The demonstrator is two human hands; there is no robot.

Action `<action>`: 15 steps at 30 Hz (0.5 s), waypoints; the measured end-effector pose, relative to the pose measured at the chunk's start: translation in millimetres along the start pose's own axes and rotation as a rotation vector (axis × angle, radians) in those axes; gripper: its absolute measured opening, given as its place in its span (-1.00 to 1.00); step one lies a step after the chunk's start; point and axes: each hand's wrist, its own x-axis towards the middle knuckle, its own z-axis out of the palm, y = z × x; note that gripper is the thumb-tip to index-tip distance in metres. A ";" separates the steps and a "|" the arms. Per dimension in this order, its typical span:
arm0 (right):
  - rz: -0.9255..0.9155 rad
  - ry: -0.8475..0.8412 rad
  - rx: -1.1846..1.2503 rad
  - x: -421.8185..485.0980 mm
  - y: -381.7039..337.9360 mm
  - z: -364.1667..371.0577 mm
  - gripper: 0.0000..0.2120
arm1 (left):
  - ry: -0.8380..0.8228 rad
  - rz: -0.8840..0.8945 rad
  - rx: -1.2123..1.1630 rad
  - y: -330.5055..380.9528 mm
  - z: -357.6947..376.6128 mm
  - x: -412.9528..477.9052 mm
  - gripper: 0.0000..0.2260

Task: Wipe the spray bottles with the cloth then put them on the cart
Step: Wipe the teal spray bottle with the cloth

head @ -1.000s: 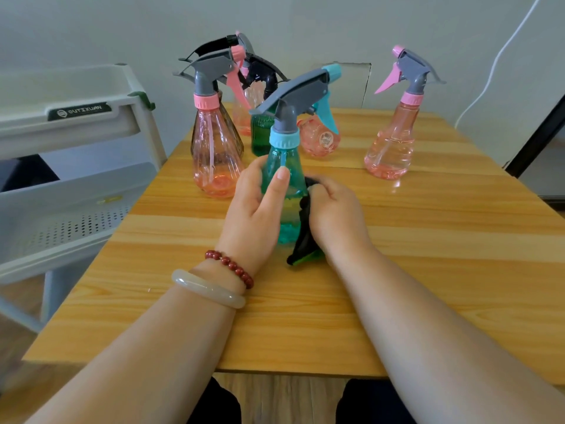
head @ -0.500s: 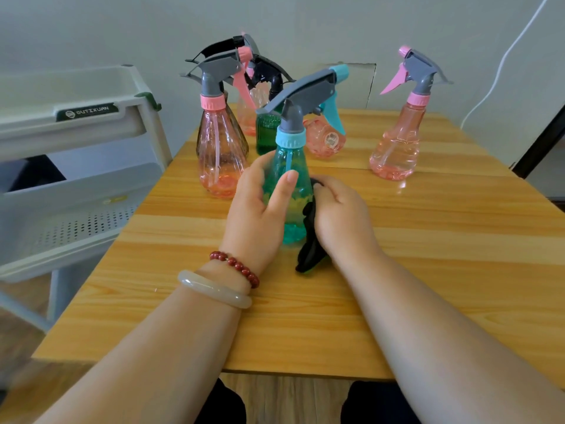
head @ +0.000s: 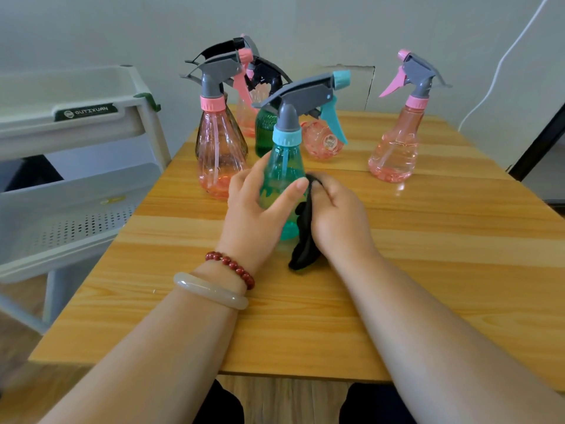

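Item: teal spray bottle [head: 284,166], grey trigger head with teal collar and lever, upright near the middle of the wooden worktop [head: 428,270]. Left hand [head: 253,209]: thumb and fingers curled round the bottle's body from the left. Right hand [head: 336,218]: closed on a black cloth [head: 304,249], pressing it against the bottle's right side; the cloth's loose end hangs down to the worktop beside the base. The two hands sit close together, with only the bottle and cloth between them. Left wrist: red bead bracelet [head: 232,267] and, just behind it, a pale bangle [head: 211,290]. Further stock on the worktop, behind the held bottle: a tall pink bottle [head: 218,160] with grey head, to the left; a dark green bottle [head: 264,130] directly behind; a round pink bottle [head: 321,142] bearing a small label (text too small to read); a rear pink bottle [head: 246,117], partly hidden, with black trigger heads showing above it. Well apart at the right stands a slim pink bottle [head: 394,154] with grey head and pink lever. Cart [head: 76,179]: pale, tiered, just beside the worktop's left edge, its lower shelf perforated.
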 end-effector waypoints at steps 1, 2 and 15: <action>-0.087 0.035 0.073 -2.4 -1.9 1.2 -0.70 | 0.016 0.005 0.014 -0.1 0.0 0.4 -0.43; -0.179 0.055 0.135 -5.1 -2.6 2.7 -0.69 | 0.023 0.021 0.007 1.1 -0.2 -0.3 -0.47; -0.146 0.027 0.103 -4.5 -4.3 1.5 -0.74 | 0.083 0.092 -0.076 4.7 0.7 -4.1 -0.70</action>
